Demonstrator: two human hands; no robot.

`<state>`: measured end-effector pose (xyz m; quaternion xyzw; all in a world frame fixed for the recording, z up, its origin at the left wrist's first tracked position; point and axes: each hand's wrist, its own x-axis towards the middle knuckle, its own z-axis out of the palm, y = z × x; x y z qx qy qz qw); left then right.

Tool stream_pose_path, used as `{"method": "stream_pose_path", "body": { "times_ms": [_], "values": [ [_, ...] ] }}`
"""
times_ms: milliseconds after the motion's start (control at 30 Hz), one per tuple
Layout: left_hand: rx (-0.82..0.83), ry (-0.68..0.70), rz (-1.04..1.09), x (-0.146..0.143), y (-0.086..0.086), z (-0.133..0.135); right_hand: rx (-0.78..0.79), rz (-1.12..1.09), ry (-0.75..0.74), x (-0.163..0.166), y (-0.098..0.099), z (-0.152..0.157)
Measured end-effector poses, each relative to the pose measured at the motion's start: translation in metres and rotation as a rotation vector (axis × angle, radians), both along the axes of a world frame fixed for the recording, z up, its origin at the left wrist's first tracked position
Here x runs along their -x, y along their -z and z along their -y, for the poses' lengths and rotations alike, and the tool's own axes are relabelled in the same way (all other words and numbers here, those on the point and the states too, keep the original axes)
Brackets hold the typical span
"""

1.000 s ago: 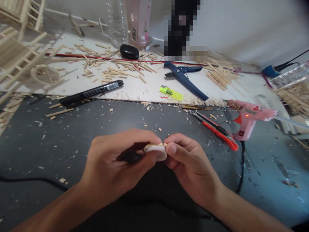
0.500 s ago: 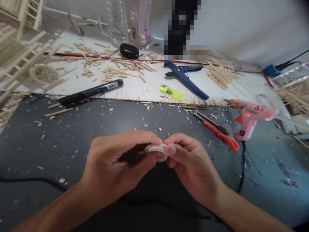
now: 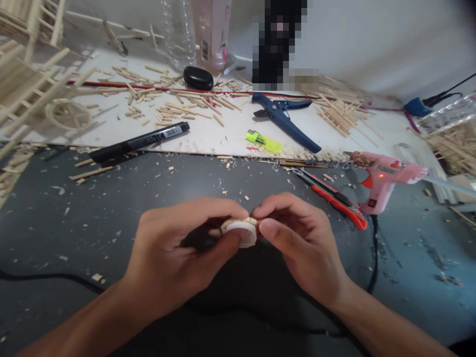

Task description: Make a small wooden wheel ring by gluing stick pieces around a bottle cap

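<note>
A small white round cap point(image 3: 247, 238), with short pale wood pieces point(image 3: 245, 220) along its far rim, is held up over the dark grey table. My left hand point(image 3: 178, 243) pinches it between thumb and fingers, the thumb lying across the cap's inside. At the cap's right edge, the thumb and index fingertips of my right hand point(image 3: 297, 238) close lightly on the rim. The other right fingers are mostly hidden behind.
A pink glue gun point(image 3: 385, 176) with a lit red light stands at right, beside a red utility knife point(image 3: 334, 203). Farther back are blue cutters point(image 3: 286, 121), a yellow-green lighter point(image 3: 264, 142), a black marker point(image 3: 141, 142) and scattered wooden sticks point(image 3: 174, 113). Stick-built models point(image 3: 29, 94) stand at left.
My right fingers have shifted slightly right and up, with thumb and index finger farther apart. The cap has tilted a little in my left hand, showing more of its wood-lined rim.
</note>
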<state>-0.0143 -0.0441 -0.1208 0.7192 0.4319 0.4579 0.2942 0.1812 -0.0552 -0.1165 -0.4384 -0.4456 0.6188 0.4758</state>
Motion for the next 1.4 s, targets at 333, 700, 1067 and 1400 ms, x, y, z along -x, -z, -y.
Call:
{"method": "stream_pose_path", "body": {
  "times_ms": [333, 700, 1067, 1400],
  "values": [
    [0.063, 0.010, -0.018, -0.001, -0.003, 0.001, -0.173, 0.172, 0.007, -0.001, -0.006, -0.003],
    [0.009, -0.014, -0.065, 0.001, -0.004, 0.001, -0.189, 0.244, -0.013, -0.003, -0.010, -0.004],
    [0.008, 0.000, -0.076, 0.001, -0.003, 0.000, -0.166, 0.294, -0.040, -0.006, -0.012, -0.006],
    [-0.020, 0.006, -0.099, -0.001, -0.003, 0.000, -0.168, 0.340, -0.084, -0.010, -0.015, -0.006]
  ]
}}
